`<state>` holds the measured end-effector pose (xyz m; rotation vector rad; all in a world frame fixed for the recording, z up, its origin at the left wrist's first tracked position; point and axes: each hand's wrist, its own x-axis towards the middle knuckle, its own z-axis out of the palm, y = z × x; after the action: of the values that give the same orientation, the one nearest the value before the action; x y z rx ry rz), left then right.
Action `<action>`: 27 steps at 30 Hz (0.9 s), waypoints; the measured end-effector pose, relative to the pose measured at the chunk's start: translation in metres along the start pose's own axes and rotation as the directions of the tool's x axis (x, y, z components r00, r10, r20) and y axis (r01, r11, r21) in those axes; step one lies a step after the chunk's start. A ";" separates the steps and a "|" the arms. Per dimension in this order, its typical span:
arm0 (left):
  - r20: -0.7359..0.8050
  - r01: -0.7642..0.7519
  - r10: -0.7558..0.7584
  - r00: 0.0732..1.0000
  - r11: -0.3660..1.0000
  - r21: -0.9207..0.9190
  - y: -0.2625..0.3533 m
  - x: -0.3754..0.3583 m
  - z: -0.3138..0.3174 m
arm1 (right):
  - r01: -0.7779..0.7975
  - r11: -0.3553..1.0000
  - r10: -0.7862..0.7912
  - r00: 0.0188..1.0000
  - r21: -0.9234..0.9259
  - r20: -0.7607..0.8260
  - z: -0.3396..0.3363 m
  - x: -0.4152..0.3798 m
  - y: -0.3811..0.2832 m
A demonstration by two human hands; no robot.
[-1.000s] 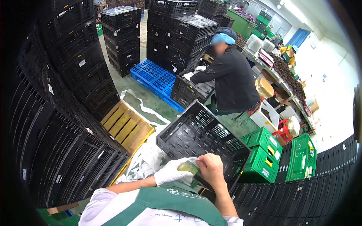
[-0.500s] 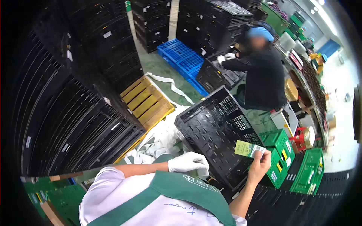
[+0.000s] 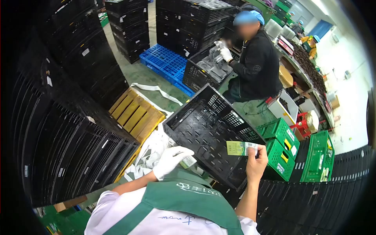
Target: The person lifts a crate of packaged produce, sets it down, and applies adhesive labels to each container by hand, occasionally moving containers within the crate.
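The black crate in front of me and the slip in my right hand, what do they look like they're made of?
The black crate looks like moulded plastic with a dull sheen: its walls and floor are a regular perforated grid. The green-and-white label looks like thin paper or card, flat with printed faces, pinched at one end by the right hand; possibly coated.

Left hand: white glove. Right hand: bare, pinching a pale green label with a white end and dark print. Crate: black, lattice-holed. Apron: dark green with white lettering, over a white shirt. Small crates: bright green with yellow tags. Pallets: one yellow wooden pallet, one blue plastic pallet.
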<state>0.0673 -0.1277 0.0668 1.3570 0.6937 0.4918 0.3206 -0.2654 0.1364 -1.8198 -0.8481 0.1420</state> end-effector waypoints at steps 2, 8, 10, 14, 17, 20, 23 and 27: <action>0.016 0.008 -0.008 1.000 1.000 0.000 -0.004 0.000 0.001 | 0.034 0.998 -0.033 0.999 -0.045 0.024 -0.004 -0.001 0.001; 0.021 0.001 -0.003 1.000 0.996 0.088 0.005 0.000 0.009 | -0.030 0.999 0.031 0.999 -0.022 0.022 -0.021 -0.004 0.006; 0.015 0.013 -0.015 1.000 0.991 0.133 0.007 0.001 0.010 | -0.037 0.999 0.037 0.999 -0.027 0.008 -0.028 -0.004 0.005; -0.037 -0.057 0.072 0.997 0.948 0.314 0.003 -0.001 0.017 | 0.051 0.998 -0.050 0.999 -0.036 0.014 -0.046 -0.002 0.014; -0.054 0.005 0.007 0.999 0.974 0.225 -0.002 -0.001 0.028 | 0.089 0.992 -0.098 0.989 0.089 0.110 -0.057 -0.002 0.018; -0.066 -0.051 0.062 0.996 0.986 0.158 -0.007 0.001 0.042 | 0.092 0.974 -0.128 0.977 0.209 0.169 -0.058 0.001 0.017; -0.044 -0.007 0.002 0.999 0.993 -0.118 -0.019 0.005 0.049 | 0.091 0.971 -0.147 0.957 0.220 0.250 -0.055 0.004 0.022; -0.193 0.087 -0.107 0.975 0.990 -0.110 -0.029 0.000 0.053 | 0.056 0.990 -0.091 0.955 0.132 0.283 -0.048 0.008 0.031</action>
<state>0.1026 -0.1702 0.0415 1.1833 0.8827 0.5810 0.3639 -0.3031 0.1325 -1.6724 -1.0860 0.4112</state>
